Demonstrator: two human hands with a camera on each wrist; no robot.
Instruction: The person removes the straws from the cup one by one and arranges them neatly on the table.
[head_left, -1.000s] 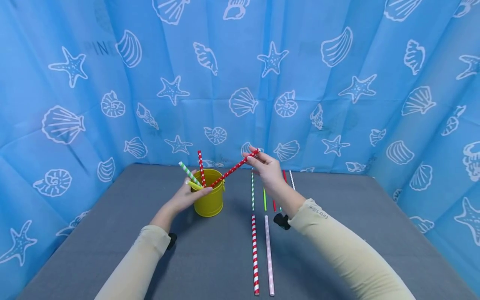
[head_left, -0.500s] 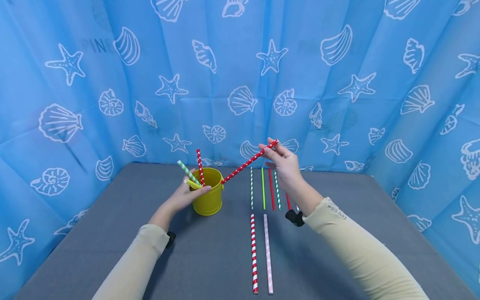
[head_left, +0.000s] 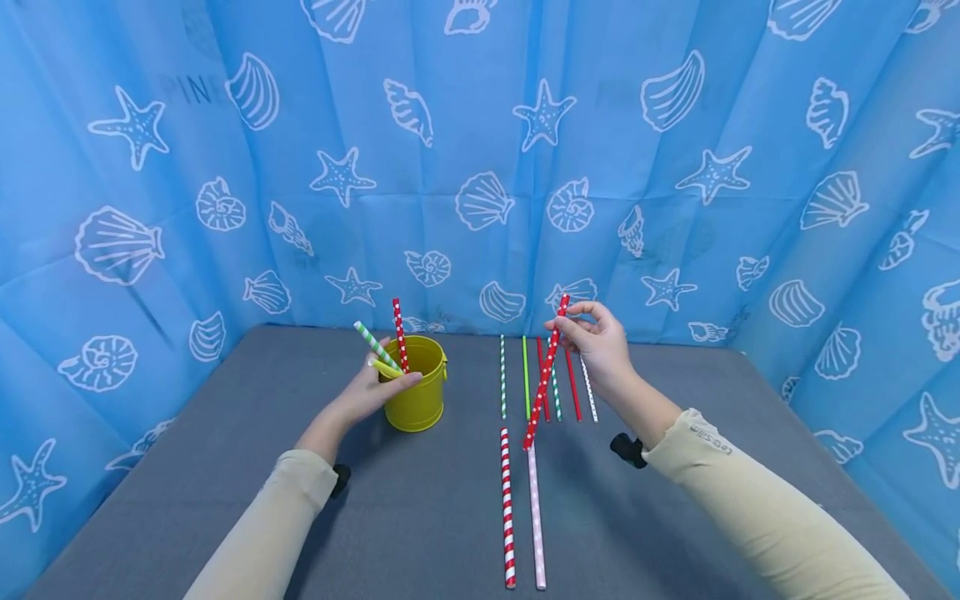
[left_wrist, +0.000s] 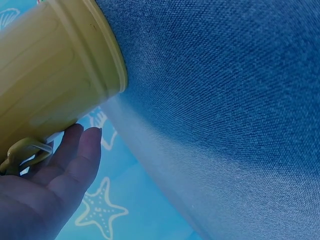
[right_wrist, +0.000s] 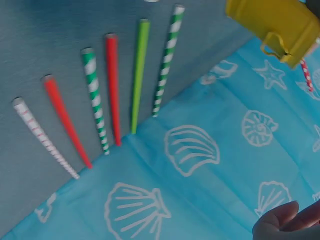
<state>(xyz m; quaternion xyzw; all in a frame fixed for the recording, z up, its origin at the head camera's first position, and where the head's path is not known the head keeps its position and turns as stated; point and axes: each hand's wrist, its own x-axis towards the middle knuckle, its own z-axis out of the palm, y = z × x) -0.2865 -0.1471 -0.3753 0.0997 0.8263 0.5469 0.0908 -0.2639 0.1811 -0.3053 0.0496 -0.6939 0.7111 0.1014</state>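
Blue curtain (head_left: 600, 150): is hanging behind and at both sides, showing white shells and starfish.
Grey table (head_left: 420, 517): is spreading below the hands, its far edge meeting the curtain.
Pale sleeves (head_left: 757, 500): are covering both forearms, reaching in from the near side.
Yellow bucket (head_left: 416, 408): is standing upright on the table, left of the loose straws.
Left hand (head_left: 367, 393): is gripping the bucket, thumb lying across the near side by the rim; the left wrist view is dim, so the fingers' exact hold is hard to judge.
Right hand (head_left: 603, 346): is pinching a straw near its upper end, thumb and fingers together on it.
Front pair: a red-and-white striped straw (head_left: 507, 508) and a pink dotted straw (head_left: 536, 517) are lying side by side.
Held straw (head_left: 543, 387): red with white dots, is slanting down from the right hand, its lower end overlapping the pink straw's far end in the head view; touching or not, I cannot tell.
Back row: six thinner straws (right_wrist: 113, 90) are lying near the curtain.
Bucket straws: red dotted (head_left: 401, 333), green-striped (head_left: 375, 343) and yellow (head_left: 386, 367) ones are leaning inside.
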